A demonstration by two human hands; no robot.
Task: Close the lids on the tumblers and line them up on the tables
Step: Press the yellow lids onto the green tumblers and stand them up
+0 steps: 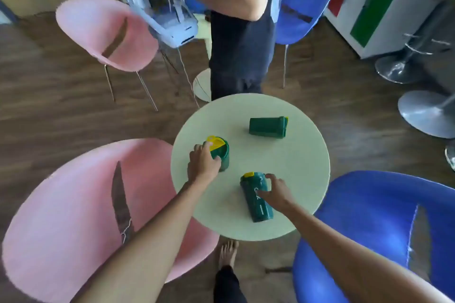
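Note:
Three dark green tumblers with yellow lids are on a small round pale table [295, 179]. One tumbler [221, 152] stands upright at the left, its yellow flip lid raised; my left hand [203, 163] is wrapped around its side. A second tumbler [257, 202] lies on its side near the front, lid end pointing away from me; my right hand [277, 190] rests on it with fingers spread over its body. The third tumbler [268, 127] lies on its side at the far right of the table, untouched.
A pink chair [69, 216] stands left of the table and a blue chair [369, 229] right of it. Another person [242, 32] stands just beyond the table, with a pink chair [103, 32] and blue chair [305, 2] behind. Stool bases [426, 113] sit at the right. My bare foot [227, 252] is under the table edge.

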